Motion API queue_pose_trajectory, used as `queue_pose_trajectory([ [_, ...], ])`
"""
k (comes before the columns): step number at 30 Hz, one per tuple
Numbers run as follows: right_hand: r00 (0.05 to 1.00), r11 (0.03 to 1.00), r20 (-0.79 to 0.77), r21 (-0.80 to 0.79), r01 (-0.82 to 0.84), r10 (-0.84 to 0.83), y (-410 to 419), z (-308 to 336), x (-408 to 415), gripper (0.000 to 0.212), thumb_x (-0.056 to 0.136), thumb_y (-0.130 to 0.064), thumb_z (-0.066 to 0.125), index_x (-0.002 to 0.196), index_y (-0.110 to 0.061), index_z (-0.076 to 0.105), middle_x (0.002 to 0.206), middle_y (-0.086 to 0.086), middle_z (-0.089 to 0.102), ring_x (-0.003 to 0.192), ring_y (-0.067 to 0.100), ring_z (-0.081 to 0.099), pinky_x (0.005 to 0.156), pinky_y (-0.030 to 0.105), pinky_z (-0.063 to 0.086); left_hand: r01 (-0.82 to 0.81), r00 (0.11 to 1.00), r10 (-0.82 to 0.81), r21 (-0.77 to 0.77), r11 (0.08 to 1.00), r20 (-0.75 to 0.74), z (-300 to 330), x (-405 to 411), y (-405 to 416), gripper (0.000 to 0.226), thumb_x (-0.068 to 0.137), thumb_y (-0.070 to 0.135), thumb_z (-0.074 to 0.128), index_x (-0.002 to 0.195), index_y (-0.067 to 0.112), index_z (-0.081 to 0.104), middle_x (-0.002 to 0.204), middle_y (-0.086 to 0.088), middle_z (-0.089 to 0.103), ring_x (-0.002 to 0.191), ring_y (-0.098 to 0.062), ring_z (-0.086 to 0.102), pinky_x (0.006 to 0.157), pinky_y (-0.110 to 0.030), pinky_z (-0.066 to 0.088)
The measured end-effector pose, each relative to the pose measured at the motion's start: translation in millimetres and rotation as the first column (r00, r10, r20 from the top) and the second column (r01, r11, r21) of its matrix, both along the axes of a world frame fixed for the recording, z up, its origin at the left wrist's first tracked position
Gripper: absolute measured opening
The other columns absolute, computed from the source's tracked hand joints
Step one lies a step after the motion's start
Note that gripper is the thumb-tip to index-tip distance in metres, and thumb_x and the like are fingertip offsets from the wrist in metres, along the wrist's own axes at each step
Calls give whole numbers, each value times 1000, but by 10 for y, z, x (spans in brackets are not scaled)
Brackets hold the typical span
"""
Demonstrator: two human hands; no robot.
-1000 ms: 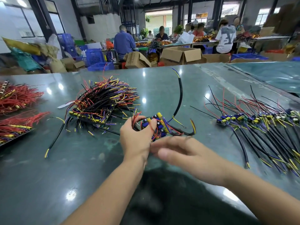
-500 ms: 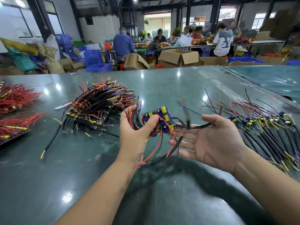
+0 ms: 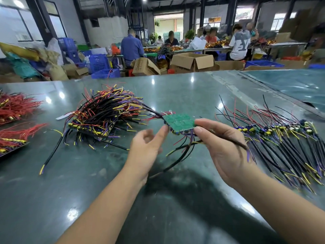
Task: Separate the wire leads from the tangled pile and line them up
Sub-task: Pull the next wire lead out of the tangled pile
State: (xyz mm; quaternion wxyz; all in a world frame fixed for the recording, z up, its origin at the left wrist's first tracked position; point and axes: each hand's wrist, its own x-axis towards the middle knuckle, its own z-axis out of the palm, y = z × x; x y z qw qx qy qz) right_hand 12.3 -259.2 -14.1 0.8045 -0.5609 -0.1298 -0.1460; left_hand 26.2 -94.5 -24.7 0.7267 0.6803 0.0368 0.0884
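Fingertips (image 3: 199,122) of the right hand (image 3: 223,147) pinch the right edge of a small green circuit board (image 3: 179,121), thumb below and forefinger above, holding it above the glossy dark green tabletop (image 3: 52,191) with its solder side turned up. The left hand (image 3: 146,148) is half curled and grasps nothing; its extended forefinger touches the board's lower left edge, and its other fingers are blurred. Both bare forearms reach in from the bottom corners, the right palm turned toward the left. Thin black, red, purple and yellow-tipped wire leads (image 3: 182,152) hang from the underside of the board; one black lead droops toward the table, and another crosses the right palm. Left of the hands lies the tangled pile of black, red, yellow and purple leads with their boards (image 3: 102,117). To the right, a row of separated boards (image 3: 274,129) lies side by side, its black leads fanned toward the near edge. Bundles of red wires (image 3: 17,106) lie at the far left of the table. No writing on the board can be read. Printing on the brown cardboard box (image 3: 146,66) beyond the table is too small to read, and large grey letters on a seated person's white shirt (image 3: 240,43) are only partly legible.
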Motion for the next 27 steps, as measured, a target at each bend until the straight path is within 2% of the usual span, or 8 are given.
queue_pose_trajectory([
  [3, 917, 902, 368, -327, 282, -153, 49, -61, -20, 24, 75, 3, 73, 90, -15, 72, 102, 7, 65, 91, 8, 65, 82, 18, 49, 261, 949, -308, -377, 888, -68, 24, -49, -48, 59, 69, 54, 59, 103, 7, 68, 88, -7, 71, 67, -11, 67, 62, -22, 56],
  [8, 854, 563, 474, -774, 288, 215, -140, -37, 3, 47, 82, 8, 58, 125, -10, 60, 129, 1, 53, 120, 8, 51, 104, 19, 37, 264, 963, -260, -478, 838, 76, 17, -53, -52, 22, 80, 16, 61, 100, 9, 65, 88, -3, 73, 69, -10, 69, 61, -20, 55],
  [10, 848, 468, 506, -795, 386, 160, -197, -6, 23, 66, 68, 13, 40, 126, -11, 59, 128, -7, 53, 120, 12, 46, 107, 19, 31, 249, 968, -230, -462, 851, 97, 44, -48, -2, 21, 84, 13, 59, 103, 9, 63, 89, -3, 73, 68, -9, 68, 58, -19, 55],
  [12, 810, 437, 573, -701, 563, -123, -198, 23, 8, 66, 64, 11, 38, 117, -18, 66, 117, -12, 57, 112, 19, 44, 103, 29, 31, 275, 961, -244, -422, 864, 128, 54, -54, 40, 23, 78, 16, 62, 101, 12, 65, 89, -3, 73, 71, -11, 68, 60, -20, 55],
  [14, 839, 502, 431, -673, 543, -331, -168, 69, -37, 47, 78, -6, 46, 111, -34, 63, 112, -19, 58, 111, 16, 38, 99, 33, 28, 346, 938, -310, -364, 865, 155, 69, -84, 50, 24, 74, 19, 63, 97, 14, 68, 92, -4, 73, 75, -15, 68, 66, -24, 56],
  [17, 989, 791, 93, -594, 149, -116, -114, 141, -102, 20, 87, -37, 59, 106, -33, 65, 102, -15, 68, 107, 6, 55, 93, 19, 38, 445, 892, -413, -193, 875, 184, 79, -129, 33, 23, 77, 20, 63, 98, 14, 71, 93, -5, 72, 76, -15, 66, 62, -24, 52],
  [21, 983, 881, -160, -448, -154, 91, -73, 136, -113, 11, 84, -20, 67, 94, -16, 69, 71, -9, 69, 63, 0, 60, 61, 7, 43, 477, 862, -474, 32, 878, 181, 56, -131, 18, 26, 85, 18, 60, 110, 13, 66, 97, -13, 71, 81, -21, 65, 61, -25, 46],
  [27, 955, 988, -281, -99, -121, 89, -70, 75, -90, 1, 82, -4, 65, 82, -3, 65, 66, 1, 68, 59, 8, 62, 60, 17, 53, 204, 922, -275, 263, 943, 274, 26, -138, -38, 27, 72, 33, 75, 94, 21, 67, 84, 5, 71, 74, -7, 62, 69, -24, 50],
])
